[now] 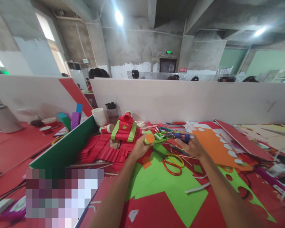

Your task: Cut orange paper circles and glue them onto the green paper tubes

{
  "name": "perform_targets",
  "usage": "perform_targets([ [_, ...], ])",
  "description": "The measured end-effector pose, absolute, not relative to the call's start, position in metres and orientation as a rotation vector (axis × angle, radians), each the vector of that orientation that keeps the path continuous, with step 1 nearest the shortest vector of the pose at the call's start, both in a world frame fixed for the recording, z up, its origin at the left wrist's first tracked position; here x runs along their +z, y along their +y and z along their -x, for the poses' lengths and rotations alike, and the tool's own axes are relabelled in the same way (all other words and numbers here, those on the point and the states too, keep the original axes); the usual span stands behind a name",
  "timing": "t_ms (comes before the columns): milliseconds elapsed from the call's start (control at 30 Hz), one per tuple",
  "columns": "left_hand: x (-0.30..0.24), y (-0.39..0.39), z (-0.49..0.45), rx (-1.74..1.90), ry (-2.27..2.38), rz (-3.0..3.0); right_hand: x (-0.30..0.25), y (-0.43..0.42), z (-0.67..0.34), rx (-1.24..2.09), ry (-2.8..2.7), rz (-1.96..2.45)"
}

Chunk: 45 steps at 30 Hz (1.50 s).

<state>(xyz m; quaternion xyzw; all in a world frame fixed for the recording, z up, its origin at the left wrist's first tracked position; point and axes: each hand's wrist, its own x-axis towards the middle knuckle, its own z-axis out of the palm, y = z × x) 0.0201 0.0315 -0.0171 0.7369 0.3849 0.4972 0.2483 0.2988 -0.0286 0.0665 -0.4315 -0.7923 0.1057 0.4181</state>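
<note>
My left hand [140, 147] is closed around a small paper cylinder [149, 138] with an orange round end and a light green side. My right hand [193, 145] grips a blue glue gun [181, 136], whose nozzle end points left toward the cylinder. Between the two hands lie curled bits of green paper [161, 137]. Just below them, scissors [173, 164] with red and yellow handles rest on a light green sheet [156, 183]. Left of my left hand stands a red and green paper model [124, 127] with a yellow star, behind many red folded paper pieces [102, 147].
A green board [68, 142] edges the left side. A white cup [99, 116] and a dark-lidded jar [112, 110] stand at the back, before a white partition [180, 99]. Orange card [210, 144] and cut green scraps [239, 186] lie right. People's heads show beyond.
</note>
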Motion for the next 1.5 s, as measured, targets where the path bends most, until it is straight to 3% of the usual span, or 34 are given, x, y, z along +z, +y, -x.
perform_targets([
  [1500, -0.0150, 0.0283, -0.0222, 1.372, 1.022, -1.940, 0.0686, -0.0319, -0.2977, 0.301, -2.061, 1.183],
])
